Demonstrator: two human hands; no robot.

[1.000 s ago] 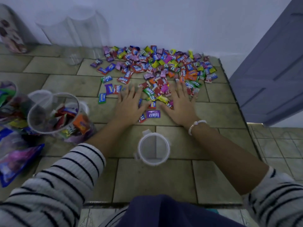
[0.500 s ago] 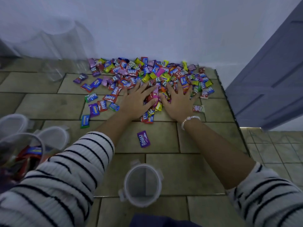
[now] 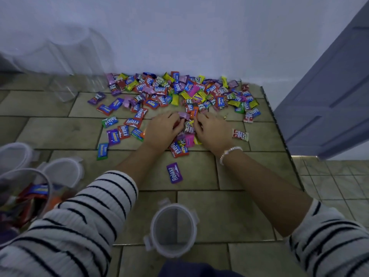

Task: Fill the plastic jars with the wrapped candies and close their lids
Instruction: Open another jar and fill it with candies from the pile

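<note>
Both hands have drawn their fingers in since half a second ago: then they lay spread flat on the sweets, now they curl toward each other. The left hand (image 3: 162,129) and right hand (image 3: 211,130) sit side by side on the tiled table (image 3: 249,212), knuckles up. A small clump of wrapped candies (image 3: 188,126) is cupped between them. The fingers of each hand bend round the clump from their own side and press against the wrappers, with the fingertips nearly meeting at its far edge. A few pieces, among them a red Relaxa and a pink one, stick out from under the palms on the near side.

Beyond the fingertips the main heap (image 3: 179,90) spreads back to the wall (image 3: 199,37). Loose pieces trail off to the left of it. A purple Relaxa candy (image 3: 174,172) lies alone between the forearms, and a red-and-white candy (image 3: 240,134) lies just right of the right hand.

An empty jar (image 3: 173,229) stands open near the person, between the two striped sleeves and well apart from the hands. A partly filled jar (image 3: 24,194) is at the left edge, with two lids (image 3: 63,172) beside it. Clear empty jars (image 3: 63,62) stand against the wall at the far left. A beaded bracelet (image 3: 229,153) circles the right wrist. A grey door (image 3: 329,96) stands past the table's right edge.
</note>
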